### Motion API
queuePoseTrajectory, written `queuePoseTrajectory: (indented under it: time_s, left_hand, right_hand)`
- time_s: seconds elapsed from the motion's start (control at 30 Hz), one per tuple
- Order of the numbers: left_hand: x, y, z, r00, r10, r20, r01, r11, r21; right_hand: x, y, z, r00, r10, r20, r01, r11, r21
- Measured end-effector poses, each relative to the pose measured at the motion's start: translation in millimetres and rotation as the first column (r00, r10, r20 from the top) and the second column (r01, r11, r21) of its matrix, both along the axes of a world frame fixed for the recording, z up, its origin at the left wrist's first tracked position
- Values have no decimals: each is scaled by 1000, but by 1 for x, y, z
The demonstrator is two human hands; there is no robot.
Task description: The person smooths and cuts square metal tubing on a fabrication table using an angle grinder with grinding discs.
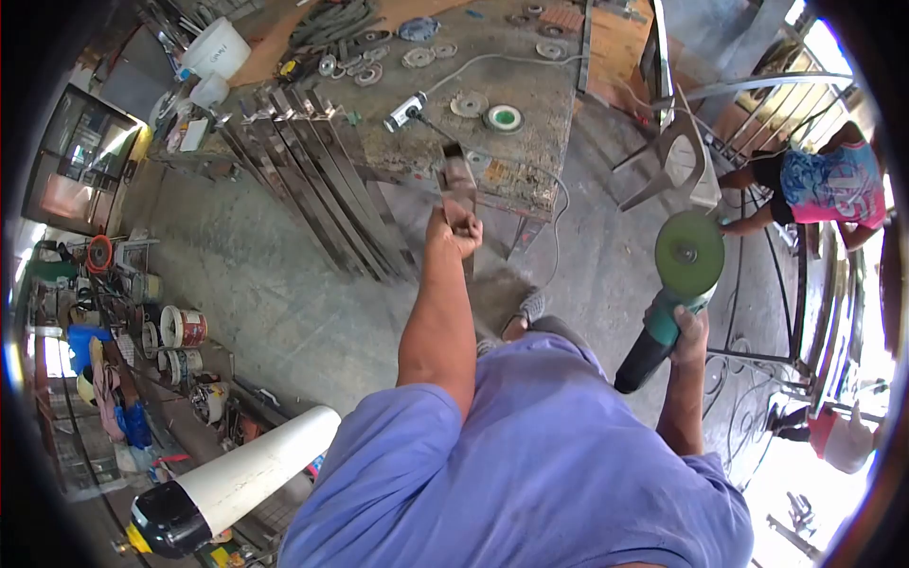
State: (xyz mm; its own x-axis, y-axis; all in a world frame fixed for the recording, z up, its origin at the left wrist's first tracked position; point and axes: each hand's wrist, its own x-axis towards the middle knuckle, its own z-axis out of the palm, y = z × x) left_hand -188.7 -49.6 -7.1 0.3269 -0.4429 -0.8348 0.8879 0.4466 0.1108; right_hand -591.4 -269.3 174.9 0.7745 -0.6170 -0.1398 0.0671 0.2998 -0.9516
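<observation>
My right hand point(691, 331) is wrapped round the teal and black body of an angle grinder point(660, 333), held out to the right, apart from the workbench. Its large green disc point(689, 248) faces up towards me. My left hand point(456, 230) is closed at the workbench's front edge, round a shiny metal tube point(458, 170) whose upper end stands above the bench edge. The fingers partly hide the tube, and blur softens its outline. Several similar metal tubes point(327, 180) lean against the workbench point(417, 166) to the left of this hand.
On the bench are a green-centred disc point(504, 118), a small corded tool point(405, 112) and several worn discs point(418, 59). A plastic chair point(677, 161) stands right of it. A person point(833, 185) bends near metal frames. At lower left lies a white gas cylinder point(256, 464).
</observation>
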Motion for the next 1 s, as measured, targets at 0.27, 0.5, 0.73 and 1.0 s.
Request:
queuePoseTrajectory:
  time_s: [0.27, 0.5, 0.73, 1.0]
  left_hand:
    - [44, 16, 106, 818, -215, 534, 62, 955, 289]
    - [53, 1, 147, -101, -738, 667, -466, 627, 624]
    - [85, 29, 128, -209, -482, 851, -268, 865, 425]
    - [116, 41, 143, -377, -387, 842, -52, 916, 398]
  right_hand:
    - [108, -52, -10, 1000, 17, 23, -18, 998, 54]
    - [155, -70, -9, 1000, 22, 12, -22, 998, 50]
    - [216, -29, 1, 987, -148, -58, 152, 986, 73]
    - [271, 11, 6, 986, -153, 63, 148, 986, 73]
